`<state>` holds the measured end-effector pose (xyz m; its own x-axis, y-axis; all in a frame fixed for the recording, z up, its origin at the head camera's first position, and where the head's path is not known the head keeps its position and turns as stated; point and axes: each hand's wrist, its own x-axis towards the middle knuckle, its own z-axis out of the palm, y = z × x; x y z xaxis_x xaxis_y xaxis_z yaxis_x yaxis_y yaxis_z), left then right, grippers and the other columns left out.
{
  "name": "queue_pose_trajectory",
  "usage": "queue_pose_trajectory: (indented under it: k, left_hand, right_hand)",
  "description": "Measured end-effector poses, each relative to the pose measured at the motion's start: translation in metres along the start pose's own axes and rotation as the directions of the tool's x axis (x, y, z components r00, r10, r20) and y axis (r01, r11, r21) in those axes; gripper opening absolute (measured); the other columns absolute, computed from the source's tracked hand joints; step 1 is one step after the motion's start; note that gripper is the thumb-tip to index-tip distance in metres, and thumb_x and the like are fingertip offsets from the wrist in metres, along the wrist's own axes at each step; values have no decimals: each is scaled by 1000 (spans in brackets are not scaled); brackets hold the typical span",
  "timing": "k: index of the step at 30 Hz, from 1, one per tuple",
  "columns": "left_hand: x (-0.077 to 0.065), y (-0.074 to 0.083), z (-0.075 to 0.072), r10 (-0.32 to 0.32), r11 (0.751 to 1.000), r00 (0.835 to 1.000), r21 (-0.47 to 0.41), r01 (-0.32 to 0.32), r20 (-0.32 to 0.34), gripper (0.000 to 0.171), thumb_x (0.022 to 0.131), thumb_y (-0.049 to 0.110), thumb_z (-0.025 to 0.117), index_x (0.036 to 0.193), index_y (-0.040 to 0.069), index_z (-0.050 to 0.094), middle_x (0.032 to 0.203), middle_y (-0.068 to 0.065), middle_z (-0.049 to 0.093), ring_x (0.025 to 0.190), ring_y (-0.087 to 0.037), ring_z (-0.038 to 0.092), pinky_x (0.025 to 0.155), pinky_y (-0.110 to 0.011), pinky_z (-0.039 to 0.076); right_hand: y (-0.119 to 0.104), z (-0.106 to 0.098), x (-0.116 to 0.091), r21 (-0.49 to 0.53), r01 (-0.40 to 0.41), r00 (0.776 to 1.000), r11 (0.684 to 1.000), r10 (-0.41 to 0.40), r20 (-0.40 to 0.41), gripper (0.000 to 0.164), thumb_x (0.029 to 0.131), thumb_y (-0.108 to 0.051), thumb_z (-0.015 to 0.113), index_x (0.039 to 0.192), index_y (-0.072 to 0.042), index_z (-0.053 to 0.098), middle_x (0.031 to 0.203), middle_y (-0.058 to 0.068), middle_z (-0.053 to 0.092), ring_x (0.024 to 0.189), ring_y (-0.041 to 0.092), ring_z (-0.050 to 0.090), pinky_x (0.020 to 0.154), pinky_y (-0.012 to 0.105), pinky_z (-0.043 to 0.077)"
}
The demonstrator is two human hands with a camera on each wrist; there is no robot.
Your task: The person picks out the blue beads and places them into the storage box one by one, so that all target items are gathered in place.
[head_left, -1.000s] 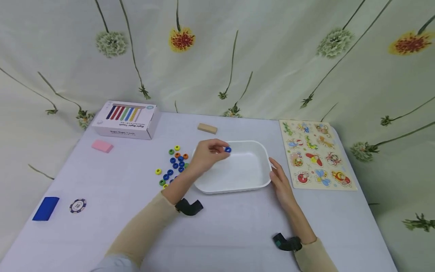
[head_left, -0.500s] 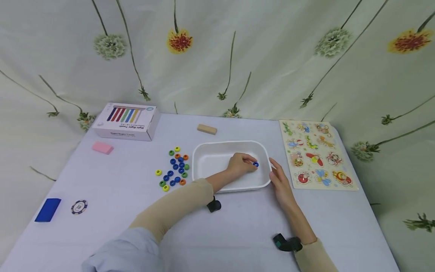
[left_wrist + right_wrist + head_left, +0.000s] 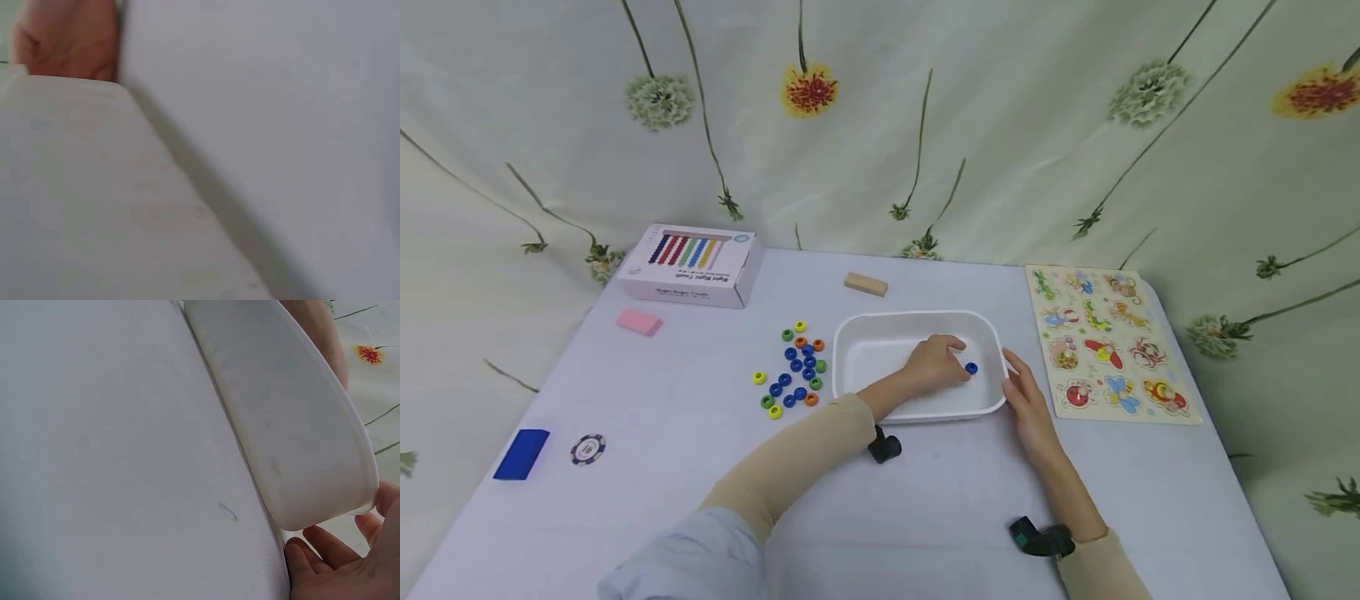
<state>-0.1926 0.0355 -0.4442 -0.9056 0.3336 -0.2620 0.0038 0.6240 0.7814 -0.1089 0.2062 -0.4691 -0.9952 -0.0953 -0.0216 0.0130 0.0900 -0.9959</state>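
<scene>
Inside the white tray [image 3: 865, 400], my left hand [image 3: 934, 367] hovers low with thumb and forefinger spread apart. A blue bead [image 3: 972, 368] lies on the tray floor just beyond its fingertips. My right hand [image 3: 1028, 408] rests against the tray's right end. In the right wrist view the right hand [image 3: 344, 556] has its thumb near the rim and its fingers along the outer wall. Left of the tray, several loose beads [image 3: 800, 393] in blue, green, yellow and orange lie scattered on the table.
A wooden block [image 3: 866, 284] lies behind the tray. On the right is a picture puzzle board [image 3: 1112, 342]. A boxed toy [image 3: 688, 265], a pink block [image 3: 639, 322], a poker chip [image 3: 587, 450] and a blue rectangular piece [image 3: 522, 454] sit to the left.
My left hand has carried the blue bead rightward into the tray and let it go, its fingers now parted. The right hand has stayed at the tray's right end.
</scene>
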Motion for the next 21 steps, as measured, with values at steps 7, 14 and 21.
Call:
queue_pose_trajectory:
  k: [7, 14, 21]
  left_hand:
    - [-46, 4, -55, 271, 963, 954, 34, -269, -126, 40, 75, 22, 69, 113, 14, 60, 91, -4, 63, 73, -11, 55, 59, -21, 46]
    - [-93, -61, -132, 294, 947, 870, -3, -322, -395, 30, 77, 18, 68, 106, 12, 63, 94, -8, 61, 87, -18, 54, 70, -28, 44]
    - [-85, -167, -160, 69, 976, 888, -153, -154, -454, 37, 79, 35, 65, 113, 22, 59, 106, -4, 57, 95, -12, 50, 81, -20, 42]
  right_hand:
    - [12, -4, 2, -8, 17, 1000, 1000, -17, 5, 43, 96, -28, 35, 138, -28, 26, 140, 7, 34, 126, 24, 37, 104, 46, 24]
    - [11, -2, 3, 13, 13, 1000, 1000, -13, -17, 42, 95, -29, 37, 136, -30, 29, 139, 2, 36, 125, 20, 38, 104, 43, 23]
    - [11, -2, 2, 18, 10, 1000, 1000, -9, -21, 41, 95, -28, 37, 136, -30, 30, 138, 2, 37, 125, 19, 38, 104, 38, 25]
